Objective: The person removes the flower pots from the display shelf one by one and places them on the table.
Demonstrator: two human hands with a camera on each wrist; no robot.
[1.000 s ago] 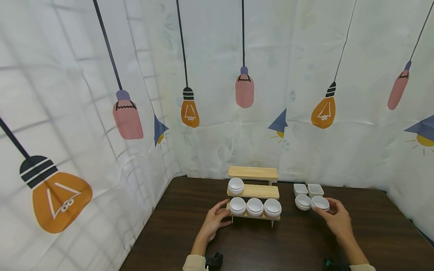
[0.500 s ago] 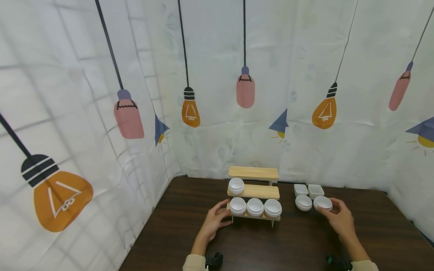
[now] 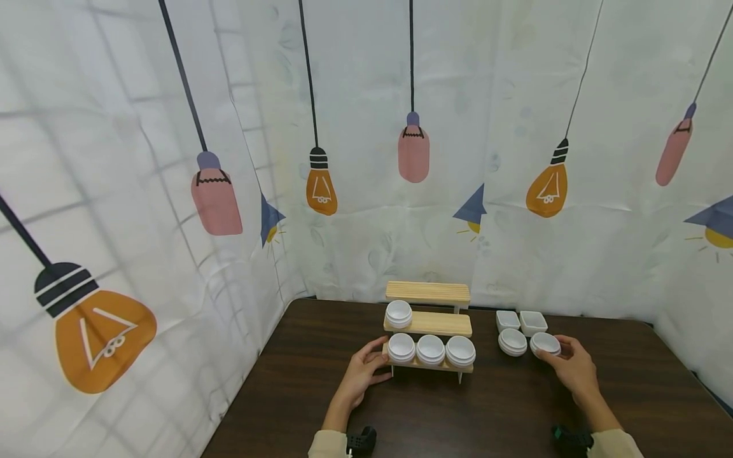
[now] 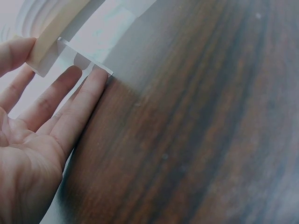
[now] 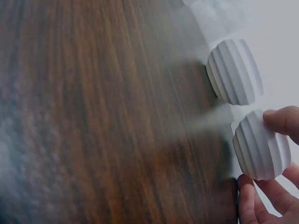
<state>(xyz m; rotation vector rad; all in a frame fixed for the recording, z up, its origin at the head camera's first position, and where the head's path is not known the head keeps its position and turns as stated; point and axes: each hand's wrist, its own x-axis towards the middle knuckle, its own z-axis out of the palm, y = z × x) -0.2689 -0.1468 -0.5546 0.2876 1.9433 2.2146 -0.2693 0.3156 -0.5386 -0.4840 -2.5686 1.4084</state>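
Observation:
My right hand point(image 3: 575, 372) pinches a small round white ribbed bowl point(image 3: 545, 343) at the table's right. Its thumb presses one side of that bowl in the right wrist view, with fingers along the other. Another ribbed bowl point(image 5: 233, 72) stands close beside it, a narrow gap between them. At centre is a three-step wooden display rack point(image 3: 443, 323) with clear legs. Three round bowls point(image 3: 431, 350) line its front step, and one bowl point(image 3: 398, 313) sits at the middle step's left end. My left hand point(image 3: 359, 376) grips the front step's left end, longer fingertips against the clear leg point(image 4: 88, 53).
Two square white bowls point(image 3: 533, 322) stand behind the round ones at the right. The dark wood-grain table point(image 3: 492, 413) runs back to a white curtain point(image 3: 355, 254) printed with lamps. The rack's top step point(image 3: 427, 292) is close to that curtain.
My right hand has shifted the pinched bowl slightly right and toward me, widening the gap to its neighbour. During the last half second it barely moves. The left hand stays at the rack.

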